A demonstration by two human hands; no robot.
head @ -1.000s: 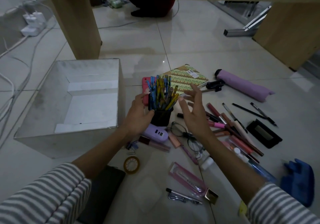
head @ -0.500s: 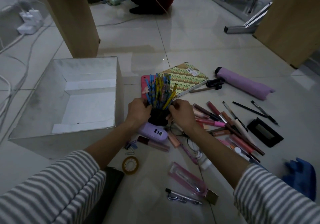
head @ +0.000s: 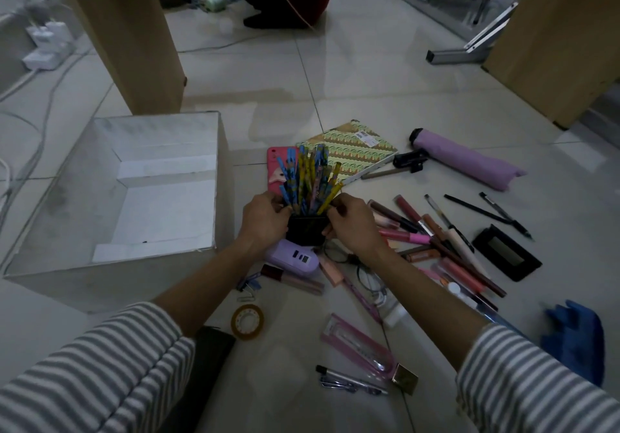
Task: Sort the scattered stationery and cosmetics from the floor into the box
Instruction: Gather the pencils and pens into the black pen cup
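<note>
The black pen cup (head: 307, 231), crammed with loosely fanned pens (head: 308, 177), is gripped between the left hand (head: 265, 221) and right hand (head: 352, 224), fingers curled on its sides, the box (head: 219, 181) lying just left of the left hand; if tilted in transfer, pens could be spilled.

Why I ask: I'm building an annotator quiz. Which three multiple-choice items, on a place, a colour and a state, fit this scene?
1. Where does the box lie from the pen holder?
A) to its left
B) to its right
C) on top of it

2. The folded umbrella is:
A) green
B) purple
C) orange

3. The left hand and right hand are:
A) open, holding nothing
B) inside the box
C) gripping the pen holder

Answers:
1 A, the box sits left of the pen holder.
2 B, the umbrella's fabric is purple.
3 C, each hand curls round one side of the pen holder.
</note>
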